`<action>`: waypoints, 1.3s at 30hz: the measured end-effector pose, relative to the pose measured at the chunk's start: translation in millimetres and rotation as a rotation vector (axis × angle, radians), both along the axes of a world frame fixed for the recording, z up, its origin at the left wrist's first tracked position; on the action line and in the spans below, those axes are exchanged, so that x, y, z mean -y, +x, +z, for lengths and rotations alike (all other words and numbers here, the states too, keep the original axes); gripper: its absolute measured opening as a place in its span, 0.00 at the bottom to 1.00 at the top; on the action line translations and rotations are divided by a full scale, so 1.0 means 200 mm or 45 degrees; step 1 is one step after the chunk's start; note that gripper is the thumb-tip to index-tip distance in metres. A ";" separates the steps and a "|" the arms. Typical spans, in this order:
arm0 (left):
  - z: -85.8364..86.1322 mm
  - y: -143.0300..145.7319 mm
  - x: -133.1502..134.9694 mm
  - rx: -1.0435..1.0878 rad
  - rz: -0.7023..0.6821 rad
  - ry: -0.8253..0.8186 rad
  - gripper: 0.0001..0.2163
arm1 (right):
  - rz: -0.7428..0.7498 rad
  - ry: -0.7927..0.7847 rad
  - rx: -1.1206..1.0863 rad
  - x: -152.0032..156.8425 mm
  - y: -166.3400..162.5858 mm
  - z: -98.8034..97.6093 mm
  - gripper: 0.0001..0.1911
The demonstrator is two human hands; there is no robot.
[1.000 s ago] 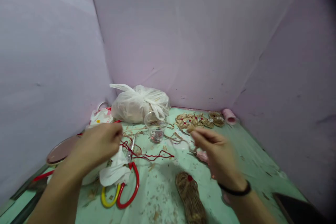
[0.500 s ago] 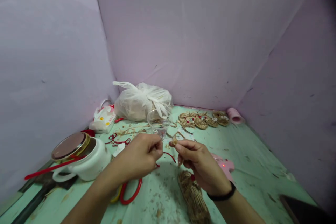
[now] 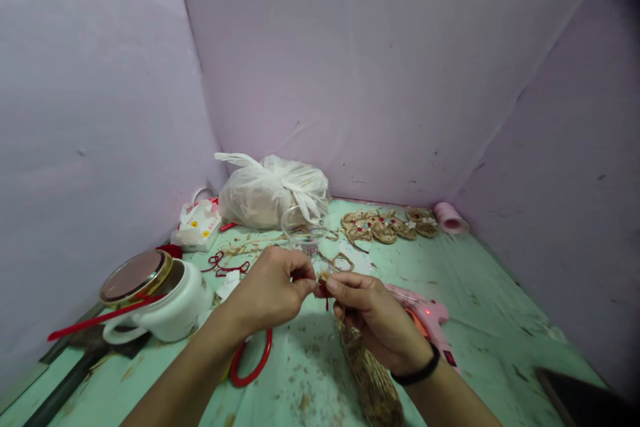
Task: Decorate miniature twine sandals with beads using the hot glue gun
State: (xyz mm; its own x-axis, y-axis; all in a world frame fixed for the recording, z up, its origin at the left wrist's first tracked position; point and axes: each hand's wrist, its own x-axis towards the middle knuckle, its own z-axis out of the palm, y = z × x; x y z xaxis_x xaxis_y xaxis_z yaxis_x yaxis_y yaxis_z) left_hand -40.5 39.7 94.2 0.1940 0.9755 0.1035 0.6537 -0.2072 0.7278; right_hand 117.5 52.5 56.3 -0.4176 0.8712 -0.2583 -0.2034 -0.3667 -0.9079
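Note:
Near the middle, my left hand [image 3: 273,288] is closed in a pinch on a thin red string [image 3: 327,293], whose short end hangs down. Against it, my right hand [image 3: 375,313], a black band on its wrist, grips the frayed tip of a straw cord [image 3: 324,275] between thumb and forefinger. The string touches the cord there; whether it goes all the way round I cannot tell. Below the right hand lies a thick woven straw piece [image 3: 371,380], its upper end partly hidden by the fingers. Behind that hand rests a pink glue gun [image 3: 431,315] with a red light on.
Scissors with a red handle [image 3: 268,353] lie beneath my left forearm. A white mug [image 3: 183,310] and a round lidded tin [image 3: 135,278] stand left. Farther back are a tied plastic bag [image 3: 270,193], a clear cup [image 3: 305,233], flowered straw pieces [image 3: 385,227] and a pink spool [image 3: 450,217].
My hands have come together at the cord's tip, the left shifting slightly right. The red string, which trailed loose between them, is now gathered at the cord. More of the glue gun shows.

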 end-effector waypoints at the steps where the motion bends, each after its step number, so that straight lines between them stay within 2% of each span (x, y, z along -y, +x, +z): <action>1: 0.00 0.00 0.00 0.005 -0.012 0.005 0.06 | -0.001 -0.003 -0.005 0.00 0.00 0.00 0.11; 5: 0.00 0.01 0.01 -0.002 -0.052 0.039 0.07 | 0.027 0.001 0.000 0.00 0.00 0.00 0.11; 10: -0.01 0.02 0.01 -0.182 -0.029 0.159 0.07 | 0.030 0.053 0.037 0.00 0.00 0.00 0.11; 16: 0.00 0.00 0.02 -0.399 -0.032 0.158 0.07 | -0.047 0.205 0.146 0.01 -0.01 -0.01 0.09; 20: 0.04 0.01 0.07 -0.537 -0.141 0.170 0.09 | -0.107 0.311 0.236 0.00 -0.03 -0.02 0.09; 24: 0.06 0.01 0.09 -0.551 -0.220 0.204 0.08 | 0.003 0.392 0.294 0.02 -0.04 -0.03 0.09; 27: 0.06 0.00 0.07 -0.385 -0.282 0.135 0.07 | 0.190 0.431 0.288 0.05 -0.05 -0.03 0.09; 30: 0.04 -0.03 0.01 0.044 -0.277 -0.088 0.04 | 0.324 0.438 0.181 0.06 -0.04 0.00 0.11; 32: 0.00 -0.03 -0.03 0.369 -0.198 -0.157 0.04 | 0.263 0.426 0.089 0.06 -0.04 0.01 0.12; 34: -0.04 -0.01 -0.06 0.591 -0.088 -0.094 0.04 | 0.110 0.366 0.007 0.04 -0.04 0.01 0.13; 36: -0.08 0.03 -0.07 0.687 -0.011 -0.003 0.05 | -0.034 0.269 -0.056 0.03 -0.04 0.00 0.13; 39: -0.12 0.07 -0.06 0.663 0.017 0.090 0.05 | -0.142 0.198 -0.084 0.01 -0.03 -0.02 0.13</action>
State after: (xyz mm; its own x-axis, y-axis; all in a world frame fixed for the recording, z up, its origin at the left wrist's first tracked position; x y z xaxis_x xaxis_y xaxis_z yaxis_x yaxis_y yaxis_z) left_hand -26.8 52.0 70.7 0.0871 0.9647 0.2484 0.2116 -0.2616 0.9417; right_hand 111.3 50.2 52.8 -0.3276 0.9403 -0.0923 -0.2958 -0.1948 -0.9352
